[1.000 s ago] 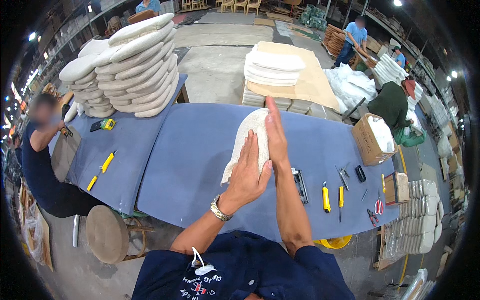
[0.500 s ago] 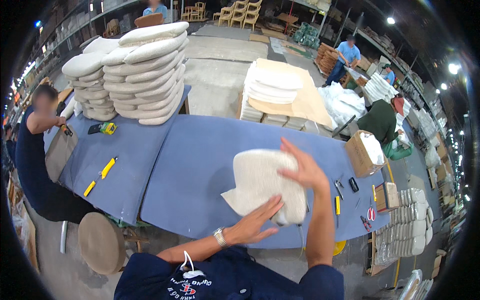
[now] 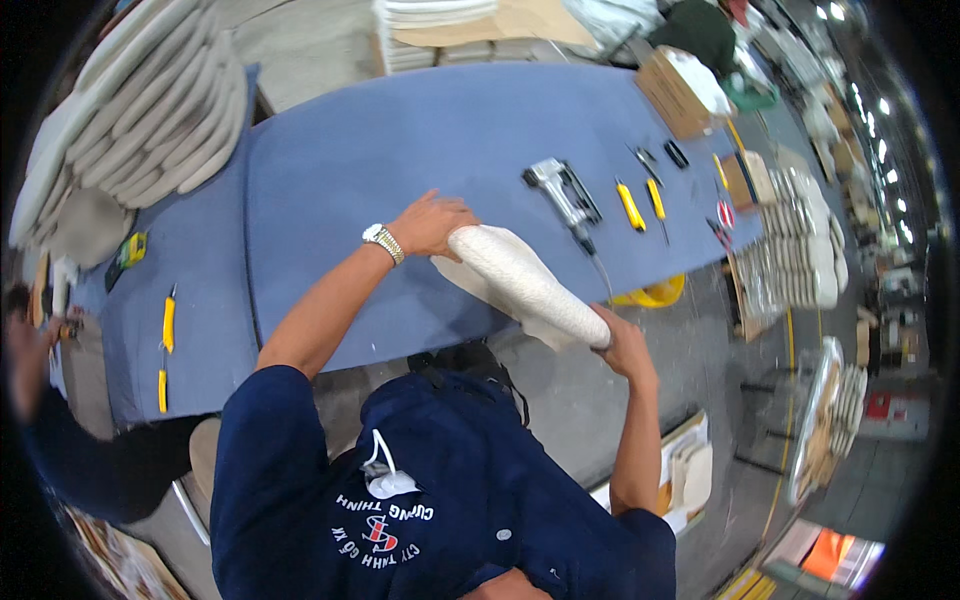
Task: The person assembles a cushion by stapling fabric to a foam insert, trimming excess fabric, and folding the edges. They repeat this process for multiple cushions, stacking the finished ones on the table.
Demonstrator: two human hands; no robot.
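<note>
A cream fabric-covered seat pad (image 3: 530,280) is tilted up on its edge above the front of the blue table, a loose flap of its cloth hanging on the lower side. My left hand (image 3: 437,225), with a metal watch on its wrist, grips the pad's far left end. At the near right end, past the table's front edge, my right hand (image 3: 626,342) has its fingers wrapped round the pad. Beyond the right hand, a silver staple gun (image 3: 565,200) with a hose lies on the table. The pad's underside is mostly hidden.
Yellow-handled tools (image 3: 630,205), red-handled scissors (image 3: 725,213) and a cardboard box (image 3: 682,95) sit on the table's right side. A yellow cutter (image 3: 168,325) lies at left, near stacked seat pads (image 3: 150,110) and a co-worker's arm (image 3: 95,450).
The pad has been lifted off the table and turned on edge, toward my body. My hands moved from its top to opposite ends. The staple gun now shows. The view has tilted down.
</note>
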